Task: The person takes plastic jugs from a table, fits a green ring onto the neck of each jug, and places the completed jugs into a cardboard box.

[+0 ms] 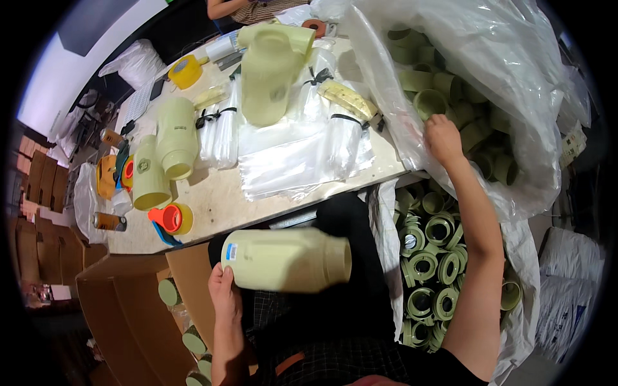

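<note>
My left hand (225, 286) is closed round the base end of a pale green plastic thermos shell (283, 260). The shell lies level above my lap, its open neck to the right, a small blue-and-white sticker near its base. At the upper right, my right hand (443, 138) has curled fingers at the mouth of a clear plastic bag (515, 45). Beside the fingertips is a pale green plastic cup (430, 103), among several more in the bag. Whether the fingers grip the cup or the bag's film is hidden.
On the table (219, 199) stand more shells (175, 132), plastic sleeves (277, 167) and yellow tape (185, 72). An orange-handled tape dispenser (168, 219) sits by its front edge. A white sack (389, 257) of green lids (423, 265) stands right; a cardboard box (122, 315) left. Another person's arm (225, 8) shows beyond.
</note>
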A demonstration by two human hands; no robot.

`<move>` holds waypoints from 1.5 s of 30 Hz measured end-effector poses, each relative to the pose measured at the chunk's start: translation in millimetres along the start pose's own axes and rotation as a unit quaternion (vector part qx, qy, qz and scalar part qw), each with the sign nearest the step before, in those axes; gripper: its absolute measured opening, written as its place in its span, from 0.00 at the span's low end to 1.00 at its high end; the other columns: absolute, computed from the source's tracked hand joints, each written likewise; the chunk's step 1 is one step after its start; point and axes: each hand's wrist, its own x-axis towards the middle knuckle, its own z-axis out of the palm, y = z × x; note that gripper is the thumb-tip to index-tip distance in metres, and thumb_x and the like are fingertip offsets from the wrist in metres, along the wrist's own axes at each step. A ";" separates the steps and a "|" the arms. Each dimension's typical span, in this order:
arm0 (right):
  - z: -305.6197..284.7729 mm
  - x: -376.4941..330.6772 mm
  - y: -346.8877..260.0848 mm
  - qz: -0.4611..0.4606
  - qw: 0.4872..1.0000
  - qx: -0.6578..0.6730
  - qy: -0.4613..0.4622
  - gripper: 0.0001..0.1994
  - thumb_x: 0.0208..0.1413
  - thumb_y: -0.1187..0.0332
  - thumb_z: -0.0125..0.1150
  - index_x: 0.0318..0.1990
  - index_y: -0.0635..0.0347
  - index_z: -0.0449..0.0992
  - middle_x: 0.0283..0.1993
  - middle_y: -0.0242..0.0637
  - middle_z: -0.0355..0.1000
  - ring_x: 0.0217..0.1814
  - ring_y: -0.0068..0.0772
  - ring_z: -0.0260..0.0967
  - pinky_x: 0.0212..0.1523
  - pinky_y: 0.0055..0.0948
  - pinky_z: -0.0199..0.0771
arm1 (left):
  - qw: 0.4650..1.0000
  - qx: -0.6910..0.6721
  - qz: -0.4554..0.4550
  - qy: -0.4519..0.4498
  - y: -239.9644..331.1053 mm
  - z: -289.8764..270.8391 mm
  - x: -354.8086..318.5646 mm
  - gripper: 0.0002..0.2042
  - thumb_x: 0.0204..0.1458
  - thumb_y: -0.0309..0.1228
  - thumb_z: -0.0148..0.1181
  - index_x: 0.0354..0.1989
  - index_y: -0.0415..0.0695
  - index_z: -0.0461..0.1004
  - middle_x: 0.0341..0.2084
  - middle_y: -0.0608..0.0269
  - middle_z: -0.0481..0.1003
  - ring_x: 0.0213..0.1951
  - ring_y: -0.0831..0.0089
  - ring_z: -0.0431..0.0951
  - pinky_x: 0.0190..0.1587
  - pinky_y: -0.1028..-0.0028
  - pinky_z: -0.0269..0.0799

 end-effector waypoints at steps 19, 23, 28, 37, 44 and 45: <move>-134.3 -166.1 -218.3 0.030 0.667 0.745 0.001 0.34 0.65 0.45 0.45 0.67 0.65 0.61 0.68 0.56 0.62 0.67 0.50 0.64 0.67 0.43 0.62 | 0.985 -0.127 -0.112 0.037 -13.0 16.6 -25.5 0.11 0.68 0.34 0.48 0.41 0.39 0.74 0.42 0.55 0.79 0.41 0.69 0.80 0.49 0.68 0.76; -169.4 -167.1 -219.6 -0.320 0.774 0.524 0.153 0.33 0.57 0.42 0.53 0.63 0.54 0.66 0.62 0.60 0.64 0.61 0.62 0.65 0.59 0.51 0.66 | 0.986 -0.110 -0.119 0.036 -9.8 -3.1 -35.0 0.14 0.68 0.37 0.47 0.46 0.39 0.73 0.45 0.57 0.78 0.47 0.67 0.78 0.53 0.65 0.74; -120.6 -213.0 -250.4 0.002 0.749 0.622 0.230 0.36 0.56 0.42 0.57 0.62 0.64 0.62 0.57 0.56 0.61 0.56 0.54 0.63 0.56 0.51 0.66 | 0.982 -0.007 0.188 -0.004 31.1 33.9 -25.0 0.18 0.69 0.41 0.42 0.49 0.40 0.72 0.49 0.57 0.76 0.51 0.68 0.75 0.58 0.65 0.68; -92.8 -264.0 -226.0 0.003 0.859 0.492 0.143 0.23 0.37 0.72 0.72 0.46 0.58 0.75 0.51 0.45 0.71 0.54 0.49 0.69 0.51 0.41 0.72 | 0.917 -0.104 0.166 -0.348 35.1 83.3 51.0 0.25 0.68 0.52 0.36 0.24 0.47 0.60 0.30 0.63 0.65 0.38 0.69 0.64 0.61 0.60 0.59; 128.0 -301.6 -97.7 0.479 0.750 0.457 0.001 0.14 0.57 0.74 0.58 0.50 0.69 0.71 0.36 0.37 0.73 0.36 0.28 0.71 0.40 0.28 0.72 | 0.947 0.159 0.066 -0.271 11.4 107.4 15.9 0.36 0.62 0.50 0.49 0.70 0.34 0.55 0.67 0.48 0.59 0.65 0.58 0.63 0.70 0.60 0.54; 146.2 -288.8 -95.7 0.493 0.762 0.420 -0.001 0.16 0.54 0.73 0.58 0.50 0.68 0.71 0.38 0.43 0.74 0.39 0.40 0.72 0.43 0.35 0.72 | 0.922 0.280 0.082 -0.253 14.0 95.2 1.2 0.36 0.62 0.51 0.50 0.70 0.35 0.55 0.63 0.49 0.61 0.63 0.58 0.64 0.68 0.60 0.55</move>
